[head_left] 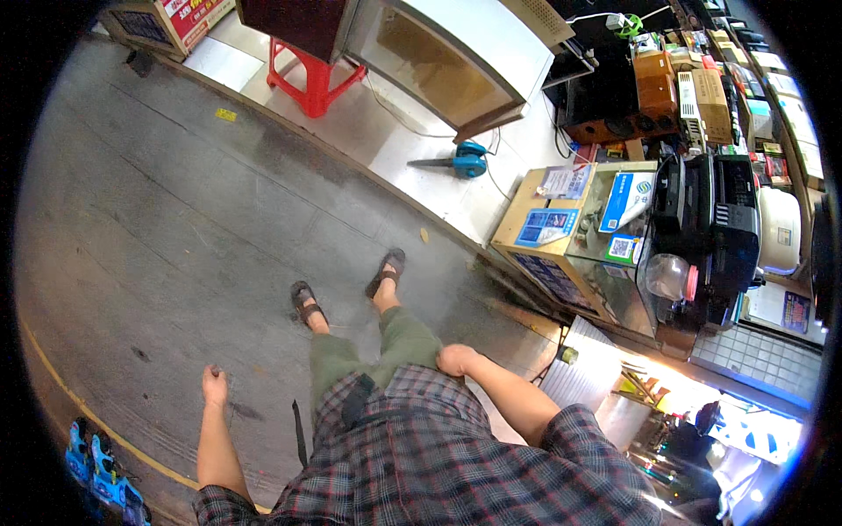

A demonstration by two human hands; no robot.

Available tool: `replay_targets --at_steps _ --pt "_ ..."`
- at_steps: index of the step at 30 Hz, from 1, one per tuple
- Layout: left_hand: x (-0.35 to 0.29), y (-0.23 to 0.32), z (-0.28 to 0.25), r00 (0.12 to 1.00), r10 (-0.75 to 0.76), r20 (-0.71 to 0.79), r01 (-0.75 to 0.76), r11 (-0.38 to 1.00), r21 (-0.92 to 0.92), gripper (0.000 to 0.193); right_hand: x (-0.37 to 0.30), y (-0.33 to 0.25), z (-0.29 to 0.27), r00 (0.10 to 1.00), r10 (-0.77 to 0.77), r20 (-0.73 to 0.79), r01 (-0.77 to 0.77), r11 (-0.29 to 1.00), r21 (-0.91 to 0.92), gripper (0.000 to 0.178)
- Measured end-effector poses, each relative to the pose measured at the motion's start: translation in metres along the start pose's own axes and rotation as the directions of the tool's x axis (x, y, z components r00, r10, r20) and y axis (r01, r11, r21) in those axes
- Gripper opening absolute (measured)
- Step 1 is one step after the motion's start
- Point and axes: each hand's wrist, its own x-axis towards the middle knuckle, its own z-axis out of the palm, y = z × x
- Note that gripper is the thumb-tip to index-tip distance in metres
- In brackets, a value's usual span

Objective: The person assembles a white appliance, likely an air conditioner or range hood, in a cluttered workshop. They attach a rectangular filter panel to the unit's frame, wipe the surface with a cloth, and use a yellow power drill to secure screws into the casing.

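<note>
My left hand point(214, 386) hangs low, out from my body over the grey pavement point(175, 245). Its fingers are curled closed, with a small dark patch at the fingertips that I cannot make out. My right hand point(455, 359) rests beside my hip against the green shorts point(408, 337). Its back faces up and its fingers are hidden. My feet in dark sandals point(387, 270) stand apart on the pavement. The plaid shirt point(395, 447) fills the lower middle, with a dark strap point(299, 434) hanging at its left.
Ahead, a raised tiled step point(399, 188) carries a blue blower point(465, 161), a red stool point(311, 83) and a slanted cabinet point(438, 61). A glass display counter point(605, 263) stands right, near a clear jar point(668, 276) and crowded shelves. Blue objects point(105, 473) lie lower left.
</note>
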Motion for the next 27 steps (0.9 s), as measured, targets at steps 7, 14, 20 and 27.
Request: replay_targets --at_steps 7,14,20,27 --pt "-0.076 -0.032 0.083 0.866 -0.303 0.398 0.403 0.894 -0.197 0.049 0.026 -0.047 -0.033 0.872 0.204 -0.444 -0.014 0.919 0.395 0.038" --pt "-0.187 0.007 0.215 0.630 -0.466 0.621 0.710 0.669 -0.219 0.052 0.091 -0.035 -0.014 0.943 0.134 -0.305 0.073 0.810 0.582 0.039" --pt "-0.171 0.040 0.294 0.901 -0.279 0.332 0.377 0.881 -0.284 0.048 0.084 -0.007 0.043 0.973 0.089 -0.215 0.055 0.811 0.582 0.042" --pt "-0.087 0.334 0.252 0.904 0.054 0.424 0.241 0.755 -0.610 0.056 0.059 0.054 0.021 0.965 0.086 -0.248 0.063 0.842 0.536 0.048"
